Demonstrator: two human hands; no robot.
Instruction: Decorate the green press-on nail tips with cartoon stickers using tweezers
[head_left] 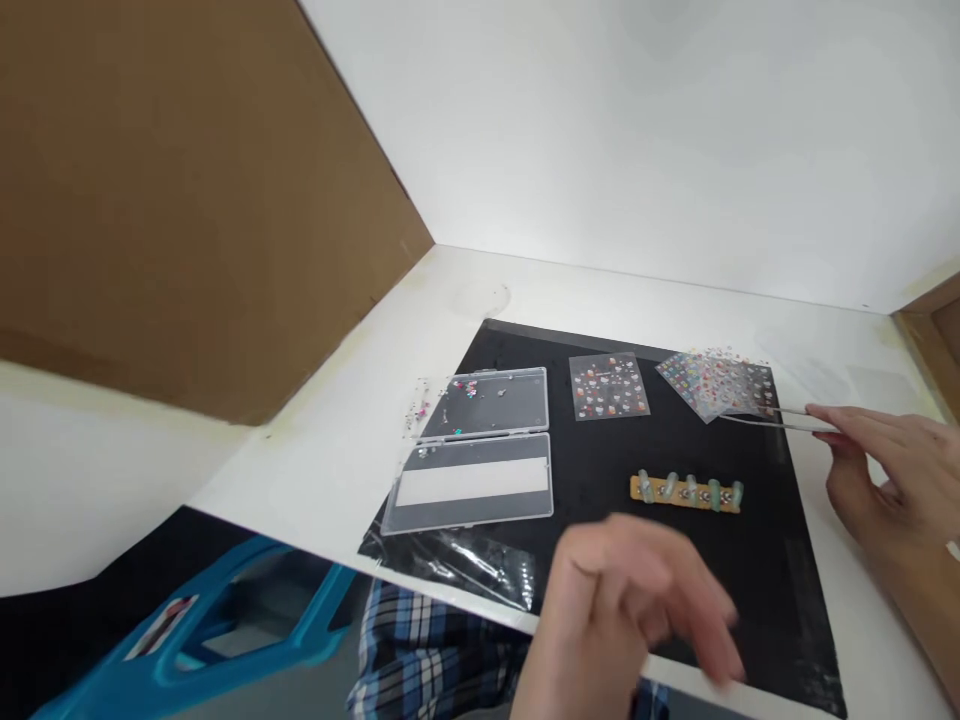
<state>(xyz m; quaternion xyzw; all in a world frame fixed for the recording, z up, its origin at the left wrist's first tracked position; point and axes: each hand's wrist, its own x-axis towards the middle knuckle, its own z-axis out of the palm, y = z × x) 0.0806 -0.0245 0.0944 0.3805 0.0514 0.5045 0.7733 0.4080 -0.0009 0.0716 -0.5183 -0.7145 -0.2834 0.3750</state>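
My right hand (892, 460) pinches a pair of metal tweezers (799, 420) at the right edge of the black mat. Their tips reach over a fan of clear nail sticker sheets (705, 385). My left hand (630, 600) hovers at the front of the mat, slightly blurred, its fingers loosely bent and apart with nothing seen in them. Between the hands lies an orange-yellow strip (686, 493) carrying several pale green, translucent false nails. One more sticker sheet (609, 386), with small red and white motifs, lies behind it.
A clear hinged case (472, 482) lies unfolded on the left of the black mat (592, 465), with small gems in and beside it. Brown board (225, 200) stands at the left. A blue plastic stool (225, 620) is below the table's front edge.
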